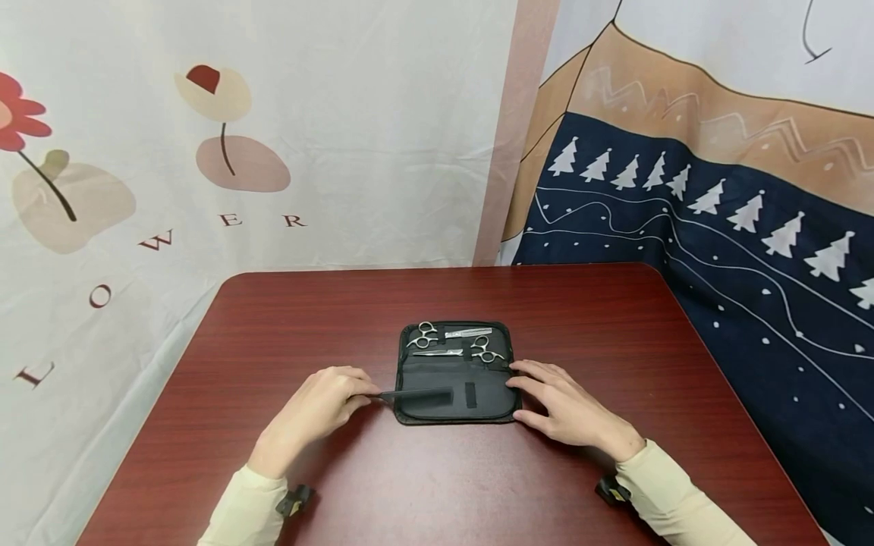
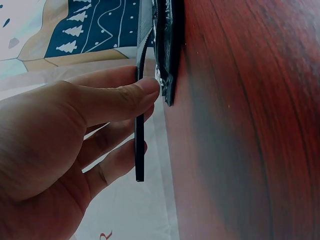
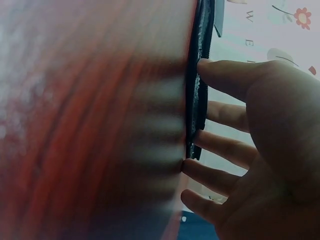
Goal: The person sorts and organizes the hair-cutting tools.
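Just below the centre of the frame, an open black case [image 1: 493, 396] lies on the red-brown surface [image 1: 451, 474], two scissors [image 1: 440, 353] strapped across its upper half, pointing opposite ways; a dark comb [image 1: 430, 394] reaches over its lower left part. The hands are well apart; left of centre, the left hand [image 1: 321, 408] pinches the comb's handle between thumb and fingers; right of centre, the right hand [image 1: 565, 409], fingers spread, touches the case's right edge.
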A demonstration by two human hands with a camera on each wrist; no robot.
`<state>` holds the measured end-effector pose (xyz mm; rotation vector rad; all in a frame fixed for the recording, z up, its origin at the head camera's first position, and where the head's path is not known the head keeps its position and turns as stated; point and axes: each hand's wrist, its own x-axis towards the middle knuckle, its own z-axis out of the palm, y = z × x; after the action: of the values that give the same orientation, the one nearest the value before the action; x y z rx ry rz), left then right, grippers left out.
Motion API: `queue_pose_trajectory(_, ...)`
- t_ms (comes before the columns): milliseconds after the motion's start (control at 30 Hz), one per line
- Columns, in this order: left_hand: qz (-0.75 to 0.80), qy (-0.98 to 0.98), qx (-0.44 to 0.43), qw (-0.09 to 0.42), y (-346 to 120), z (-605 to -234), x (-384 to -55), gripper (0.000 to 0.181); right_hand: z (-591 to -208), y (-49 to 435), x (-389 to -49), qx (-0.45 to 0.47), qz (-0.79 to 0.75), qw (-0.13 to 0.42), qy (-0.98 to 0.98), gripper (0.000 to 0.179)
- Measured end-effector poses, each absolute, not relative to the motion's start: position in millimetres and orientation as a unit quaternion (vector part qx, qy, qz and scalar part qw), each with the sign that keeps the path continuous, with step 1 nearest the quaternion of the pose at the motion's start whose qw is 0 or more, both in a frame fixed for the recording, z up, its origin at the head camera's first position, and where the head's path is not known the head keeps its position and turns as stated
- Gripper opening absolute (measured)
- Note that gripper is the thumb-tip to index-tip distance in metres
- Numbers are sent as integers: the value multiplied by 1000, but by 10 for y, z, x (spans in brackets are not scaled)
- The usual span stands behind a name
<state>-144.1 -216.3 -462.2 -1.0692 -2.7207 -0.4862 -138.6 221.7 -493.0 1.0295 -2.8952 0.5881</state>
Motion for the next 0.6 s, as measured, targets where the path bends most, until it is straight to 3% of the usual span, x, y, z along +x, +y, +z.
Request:
queue_pose_trajectory(300, -205, -907, -367, 23, -2110, -4615, -1478, 21, -4926, 2213, -1391, 325, 195, 2, -925, 46)
queue_pose_trajectory(600, -216, -895, -390, 2, -2043, -4608, -1503, 22, -4951, 2217, -1401, 328, 194, 8, -924, 45)
